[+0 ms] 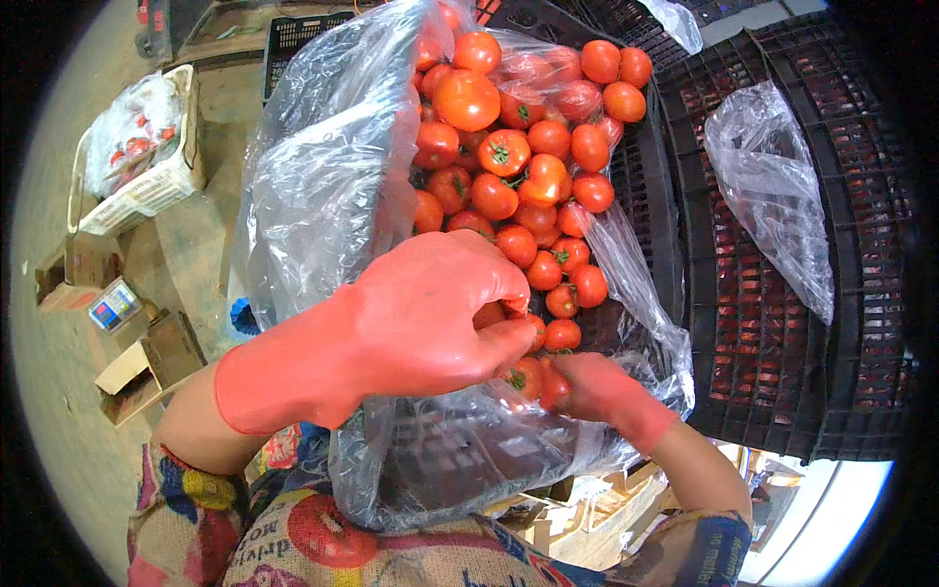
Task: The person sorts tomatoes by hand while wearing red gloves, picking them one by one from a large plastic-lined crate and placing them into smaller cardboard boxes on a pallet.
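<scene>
My left hand [433,315], in a red rubber glove, hovers over a heap of red tomatoes [494,196] with its fingers curled towards the thumb. Whether anything sits inside that curl is hidden. Lower down, my right hand [605,389], in a matching glove and slightly blurred, has its fingers around a tomato [555,384]. Another tomato [522,377] with a green calyx touches that one on its left. Clear plastic sheeting [330,147] lines the black crate under the heap and folds over its left side. Some tomatoes keep green stems.
To the right, stacked black plastic crates [763,352] show red produce through their slots, with a plastic film piece [770,191] on top. On the floor at left are a white crate [147,202] with bagged tomatoes, open cardboard boxes [158,359] and a labelled box [114,304].
</scene>
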`<action>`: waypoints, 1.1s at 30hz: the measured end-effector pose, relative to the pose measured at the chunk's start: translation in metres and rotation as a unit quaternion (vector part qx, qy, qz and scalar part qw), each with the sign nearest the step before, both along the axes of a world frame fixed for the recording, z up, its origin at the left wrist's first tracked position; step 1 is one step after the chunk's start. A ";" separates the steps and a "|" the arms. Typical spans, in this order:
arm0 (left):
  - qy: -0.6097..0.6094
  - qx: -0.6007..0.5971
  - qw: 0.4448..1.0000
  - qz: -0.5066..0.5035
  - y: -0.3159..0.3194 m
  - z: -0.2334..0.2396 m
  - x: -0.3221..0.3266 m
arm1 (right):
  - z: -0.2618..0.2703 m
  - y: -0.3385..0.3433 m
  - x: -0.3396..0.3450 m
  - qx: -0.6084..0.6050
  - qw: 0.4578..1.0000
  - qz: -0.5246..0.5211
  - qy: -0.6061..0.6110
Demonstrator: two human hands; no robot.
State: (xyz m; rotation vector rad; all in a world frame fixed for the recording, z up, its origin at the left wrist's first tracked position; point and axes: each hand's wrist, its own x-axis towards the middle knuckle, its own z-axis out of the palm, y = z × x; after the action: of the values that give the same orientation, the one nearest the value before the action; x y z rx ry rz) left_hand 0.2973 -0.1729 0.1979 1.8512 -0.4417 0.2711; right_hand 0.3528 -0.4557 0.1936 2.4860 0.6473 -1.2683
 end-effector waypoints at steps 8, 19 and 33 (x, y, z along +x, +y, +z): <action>0.041 0.008 0.999 -0.029 0.003 0.005 0.001 | 0.011 0.006 0.030 0.043 0.981 -0.186 0.039; 0.150 0.016 0.982 -0.114 0.003 0.019 0.008 | 0.063 0.078 0.032 0.466 0.577 -0.658 0.128; 0.255 -0.181 0.949 0.030 0.006 0.033 -0.001 | 0.077 0.149 0.001 0.625 0.731 -0.057 -0.268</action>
State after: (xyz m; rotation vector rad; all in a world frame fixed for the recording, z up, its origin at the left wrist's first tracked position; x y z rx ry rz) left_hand 0.2965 -0.1665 0.2305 1.4981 0.0261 -0.0890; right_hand 0.3534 -0.3067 0.2708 3.6588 1.5258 0.1802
